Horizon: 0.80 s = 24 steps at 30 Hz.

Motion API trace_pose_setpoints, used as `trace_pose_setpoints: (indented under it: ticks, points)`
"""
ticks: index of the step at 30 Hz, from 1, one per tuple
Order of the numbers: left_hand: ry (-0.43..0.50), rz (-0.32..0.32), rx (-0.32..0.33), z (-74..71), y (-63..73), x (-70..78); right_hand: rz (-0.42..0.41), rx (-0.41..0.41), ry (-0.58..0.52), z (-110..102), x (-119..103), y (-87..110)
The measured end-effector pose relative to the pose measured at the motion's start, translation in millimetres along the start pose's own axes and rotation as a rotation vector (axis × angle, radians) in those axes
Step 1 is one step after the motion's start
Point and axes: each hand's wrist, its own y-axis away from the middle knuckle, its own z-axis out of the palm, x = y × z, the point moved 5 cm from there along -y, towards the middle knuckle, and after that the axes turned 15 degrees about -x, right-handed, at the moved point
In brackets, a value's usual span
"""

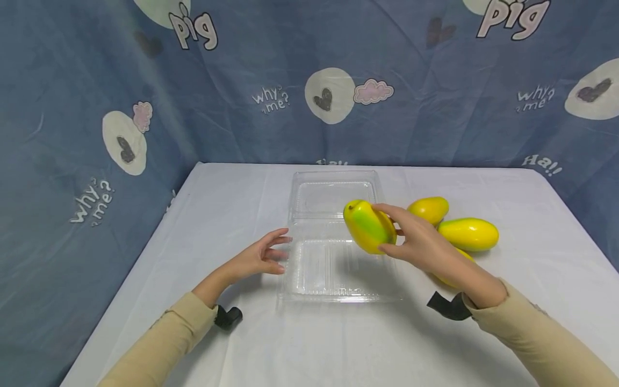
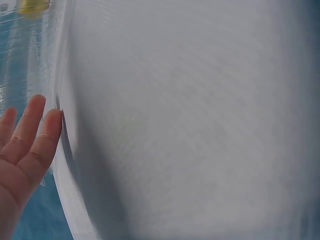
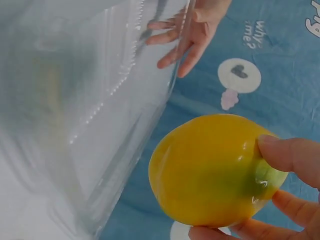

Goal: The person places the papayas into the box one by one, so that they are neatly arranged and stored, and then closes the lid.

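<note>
Mango [image 1: 369,227], yellow with a green patch, is up over the right side of the open box [image 1: 314,269]. The lid [image 1: 333,199] lies flat beyond the box's base on the table [image 1: 309,344]. Three other mangoes [image 1: 468,234] sit right of the box, one partly hidden by the right arm [image 1: 546,338]. The right hand [image 1: 420,239] grips the raised mango between thumb and fingers; the left hand [image 1: 256,258], fingers apart, is at the box's left edge; contact is unclear.

Printed on the blue backdrop cloth [image 1: 416,134] are "pig" [image 1: 513,19], "why me?" [image 1: 270,99] and "Ha!!" [image 1: 541,164], each repeated.
</note>
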Motion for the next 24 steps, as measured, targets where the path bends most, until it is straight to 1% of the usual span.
trace_pose_setpoints:
  ticks: [5,9,15,18,24]
  points:
    - [-0.004,-0.02,0.005,0.1,-0.5,-1.6,0.007,-0.033,0.011,0,-6,-12.0]
    - [-0.005,-0.032,0.013,-0.4,-0.7,-2.7,-0.007,-0.052,0.019,0,-11,-21.2]
    - [0.002,-0.035,0.002,-0.7,0.8,-4.6,-0.01,-0.093,0.016,3,-17,-35.8]
    - [0.004,-0.046,-0.003,-0.5,1.0,-6.2,-0.009,-0.111,0.015,5,-19,-41.9]
    - [-0.004,-0.057,0.0,-0.4,1.1,-6.1,-0.044,-0.152,-0.007,11,-20,-52.5]
